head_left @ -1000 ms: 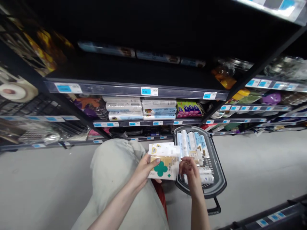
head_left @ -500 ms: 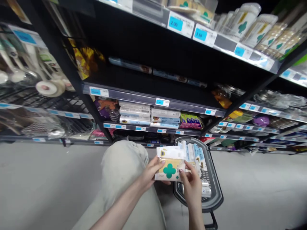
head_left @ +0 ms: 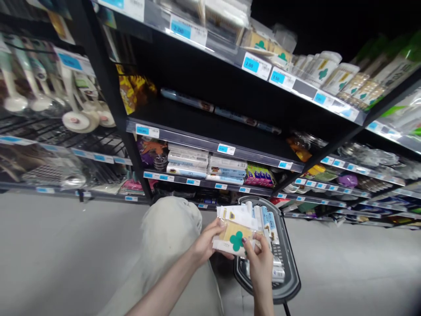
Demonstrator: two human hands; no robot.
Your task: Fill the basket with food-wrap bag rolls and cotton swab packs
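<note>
Both hands hold a stack of flat white packets with a green clover mark, low in the middle of the view. My left hand grips the stack's left edge, fingers curled round it. My right hand pinches the stack's lower right corner. Just behind the packets a dark shopping basket stands on the floor with several white and blue rolls in it. My bent knee in pale trousers is to the left of the hands.
Black store shelves with blue price tags fill the upper view. The top right shelf carries clover-marked packs and tubs. Boxed rolls lie on a lower shelf. Rollers and brushes hang at left. Grey floor spreads around the basket.
The view has tilted upward, bringing the upper shelves with clover-marked goods into sight. Both hands stay on the packet stack; my right hand has shifted from its right edge onto its lower right corner.
</note>
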